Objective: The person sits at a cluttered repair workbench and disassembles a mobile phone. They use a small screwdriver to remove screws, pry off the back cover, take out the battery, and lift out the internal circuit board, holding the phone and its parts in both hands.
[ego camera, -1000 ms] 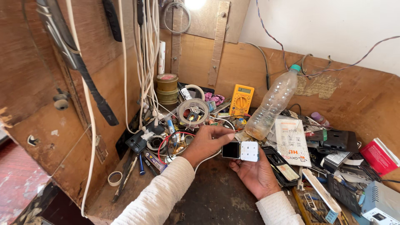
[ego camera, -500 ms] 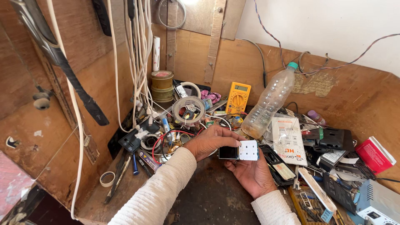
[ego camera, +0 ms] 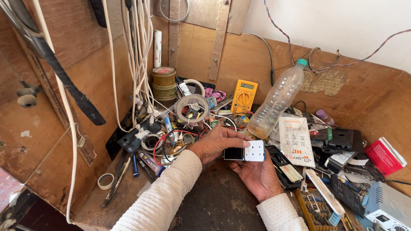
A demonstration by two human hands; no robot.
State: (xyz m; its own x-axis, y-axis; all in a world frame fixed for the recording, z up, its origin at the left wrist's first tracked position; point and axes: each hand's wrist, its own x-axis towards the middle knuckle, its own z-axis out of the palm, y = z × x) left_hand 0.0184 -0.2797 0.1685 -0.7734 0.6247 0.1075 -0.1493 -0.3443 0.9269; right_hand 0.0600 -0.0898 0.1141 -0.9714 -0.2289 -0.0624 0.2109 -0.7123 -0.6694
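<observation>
**Where things are sitting on the surface**

A switch plate [ego camera: 249,151] is lying between the left hand [ego camera: 216,143] and the right hand [ego camera: 259,175], the right hand underneath. Behind it, a bottle [ego camera: 277,101] is leaning against the back wall, with a multimeter [ego camera: 243,96] to its left. Tape rolls [ego camera: 164,82] are standing further left. A packet [ego camera: 296,140] is lying right of the plate.

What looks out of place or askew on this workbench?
The clear plastic bottle leans tilted against the back board, resting on clutter instead of standing upright. Tools and wires lie jumbled around both hands, which hold a small white switch module.
</observation>
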